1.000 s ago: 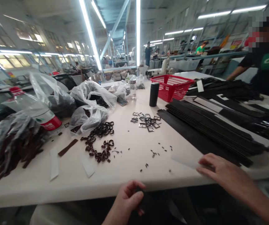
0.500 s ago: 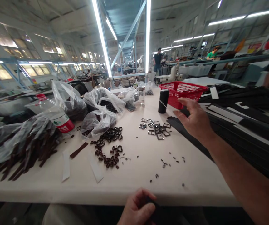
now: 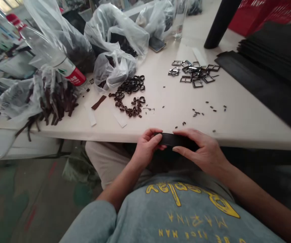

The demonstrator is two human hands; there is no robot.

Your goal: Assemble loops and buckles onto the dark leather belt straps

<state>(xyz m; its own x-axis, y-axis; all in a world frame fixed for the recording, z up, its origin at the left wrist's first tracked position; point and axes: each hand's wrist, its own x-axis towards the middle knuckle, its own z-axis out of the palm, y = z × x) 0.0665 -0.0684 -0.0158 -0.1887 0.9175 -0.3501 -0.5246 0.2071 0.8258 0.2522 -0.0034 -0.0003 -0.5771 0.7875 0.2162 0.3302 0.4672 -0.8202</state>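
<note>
Both hands pinch a flat black leather strap (image 3: 176, 139) just below the near edge of the white worktable (image 3: 236, 118). The left hand (image 3: 147, 146) grips its left end; the right hand (image 3: 203, 152) covers the rest, hiding the strap's right end.

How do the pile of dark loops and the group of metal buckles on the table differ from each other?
The dark loops are brown-black, small and rounded; the metal buckles are silver-grey, bigger and rectangular. The dark loops spill out from a plastic bag in a long trail; the metal buckles lie in a tight cluster near the black strips. Both lie loose on the white table, beyond the left hand and right hand, which hold a black strap.
</note>
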